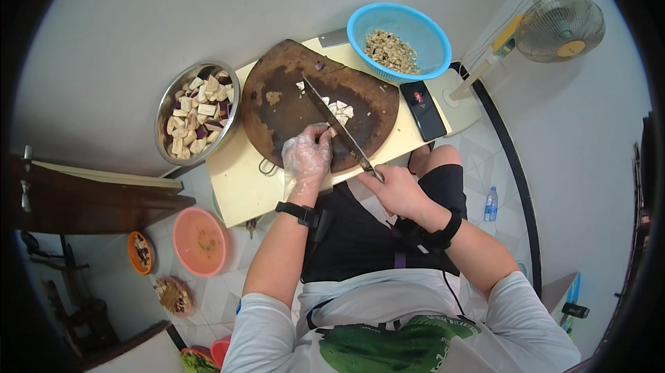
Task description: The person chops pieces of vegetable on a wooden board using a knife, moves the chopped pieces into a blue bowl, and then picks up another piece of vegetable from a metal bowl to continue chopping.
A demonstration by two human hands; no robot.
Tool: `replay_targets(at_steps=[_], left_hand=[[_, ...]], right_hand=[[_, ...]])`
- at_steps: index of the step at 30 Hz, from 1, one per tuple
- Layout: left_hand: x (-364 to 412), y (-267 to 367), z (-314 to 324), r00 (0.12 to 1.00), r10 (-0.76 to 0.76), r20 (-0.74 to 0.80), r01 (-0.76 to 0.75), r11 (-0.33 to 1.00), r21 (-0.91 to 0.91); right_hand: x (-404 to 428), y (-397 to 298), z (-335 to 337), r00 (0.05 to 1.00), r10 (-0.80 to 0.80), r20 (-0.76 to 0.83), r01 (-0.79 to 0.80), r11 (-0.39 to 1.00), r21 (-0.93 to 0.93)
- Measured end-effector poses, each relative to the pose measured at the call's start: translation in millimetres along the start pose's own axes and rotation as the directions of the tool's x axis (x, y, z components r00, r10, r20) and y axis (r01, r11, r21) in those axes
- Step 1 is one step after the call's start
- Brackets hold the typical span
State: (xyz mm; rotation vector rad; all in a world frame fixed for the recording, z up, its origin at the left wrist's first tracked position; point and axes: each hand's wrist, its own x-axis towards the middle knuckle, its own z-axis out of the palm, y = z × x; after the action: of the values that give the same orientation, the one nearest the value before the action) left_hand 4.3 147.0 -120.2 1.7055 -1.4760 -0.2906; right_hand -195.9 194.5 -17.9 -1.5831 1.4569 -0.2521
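My left hand (308,154), in a clear plastic glove, pinches a small eggplant piece (333,132) against the dark wooden chopping board (280,123). In my right hand (397,190) is the handle of a kitchen knife (340,126). Its long blade slants across the board, close beside my left fingertips. Small pale cut pieces (343,111) lie just right of the blade, and another bit (300,85) sits by its tip. To the left, a steel bowl (232,129) holds chunks of eggplant (200,108) with purple skin.
A blue plastic colander (439,35) with finely chopped pieces (389,51) stands at the table's back right. Beside the board lies a smartphone (424,110). A standing fan (561,27) is at right. On the floor are a pink basin (176,243), an orange bowl (132,253) and a plastic bottle (491,204).
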Motion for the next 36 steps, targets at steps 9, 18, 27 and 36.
replay_targets(at_steps=[9,18,27,36], left_hand=[[0,0,0,1.0,0.001,0.004,-0.001,0.999,0.036],[1,-4,3,1.0,0.009,-0.002,-0.009,1.0,0.002],[0,4,-1,1.0,-0.006,-0.01,0.005,0.999,-0.048],[2,6,-4,0.999,0.03,-0.018,-0.03,1.0,0.01]], right_hand=[[0,0,-7,0.998,0.055,0.038,-0.055,0.998,0.017],[2,6,-6,0.998,0.05,0.035,-0.05,0.999,-0.015],[-1,1,-10,0.995,0.073,0.069,-0.073,0.997,-0.002],[2,3,-9,0.994,0.061,0.092,-0.063,0.998,0.018]])
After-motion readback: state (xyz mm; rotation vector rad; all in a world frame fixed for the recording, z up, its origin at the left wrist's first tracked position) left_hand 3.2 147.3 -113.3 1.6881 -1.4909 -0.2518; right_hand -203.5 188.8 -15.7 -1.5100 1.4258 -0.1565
